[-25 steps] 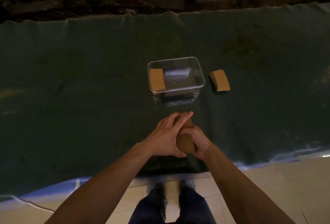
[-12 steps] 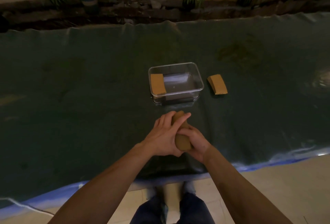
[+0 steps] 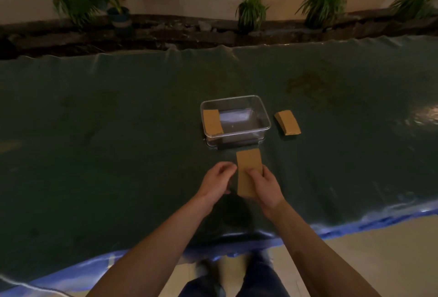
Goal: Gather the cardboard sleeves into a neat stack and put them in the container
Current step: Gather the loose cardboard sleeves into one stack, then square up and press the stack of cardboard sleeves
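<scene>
Gripping a flat cardboard sleeve [image 3: 248, 171], the right hand [image 3: 265, 186] should carry it level into the clear container [image 3: 237, 131]; the left hand [image 3: 216, 181] hovers loosely curled, empty.

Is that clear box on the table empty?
No. The clear box has no lid, and one cardboard sleeve lies against its left side; the rest looks bare.

Dim, warm light. Dark green cloth [image 3: 118, 131] over the surface, blue edging [image 3: 379, 219] at the near side. Beyond, potted plants [image 3: 252, 10] along a dark bed. Pale tiled floor [image 3: 355, 249] underfoot.
</scene>
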The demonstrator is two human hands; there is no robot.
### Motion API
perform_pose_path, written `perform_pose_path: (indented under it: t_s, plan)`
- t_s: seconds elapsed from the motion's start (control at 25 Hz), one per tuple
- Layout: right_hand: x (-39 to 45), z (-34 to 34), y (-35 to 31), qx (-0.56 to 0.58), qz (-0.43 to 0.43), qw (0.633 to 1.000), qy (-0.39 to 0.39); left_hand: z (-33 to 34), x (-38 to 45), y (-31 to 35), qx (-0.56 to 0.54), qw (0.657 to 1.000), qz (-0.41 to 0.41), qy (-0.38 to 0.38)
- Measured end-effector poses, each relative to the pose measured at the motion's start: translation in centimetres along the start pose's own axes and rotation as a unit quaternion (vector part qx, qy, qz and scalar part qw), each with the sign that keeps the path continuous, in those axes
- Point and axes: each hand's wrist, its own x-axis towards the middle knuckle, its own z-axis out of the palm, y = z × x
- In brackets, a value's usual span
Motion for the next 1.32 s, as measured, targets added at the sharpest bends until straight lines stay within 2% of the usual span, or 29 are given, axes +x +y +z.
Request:
perform_pose_path:
  t_s: [0.12, 0.36, 0.52, 0.68, 0.96, 1.24, 1.32]
  plan:
    - [0.4, 0.0, -0.6, -0.024, -0.011, 0.999, -0.018, 0.9, 0.0, 0.8, -0.034, 0.998, -0.044, -0.031]
    - [3.3, -2.7, -2.3, -0.068, 0.003, 0.997, -0.048, 3.7, 2.3, 2.8, -0.027, 0.999, -0.038, -0.004]
    - [6.5, -6.8, -4.7, -0.104, 0.000, 0.994, -0.030, 8.1, 5.5, 4.3, -0.007, 0.999, -0.024, 0.043]
    - [11.7, -13.4, -7.7, -0.165, -0.008, 0.986, -0.004, 13.7, 9.6, 6.1, 0.001, 0.997, -0.052, 0.059]
    - [20.6, -22.9, -11.7, -0.200, 0.017, 0.980, 0.013, 23.4, 17.3, 9.2, 0.008, 0.991, -0.066, 0.119]
    - [27.9, -24.2, -12.8, -0.280, 0.024, 0.959, 0.036, 26.6, 24.2, 9.7, 0.023, 0.972, -0.100, 0.210]
    - [29.9, -23.7, -13.0, -0.316, 0.033, 0.948, 0.032, 26.7, 26.1, 9.6, 0.058, 0.966, -0.101, 0.232]
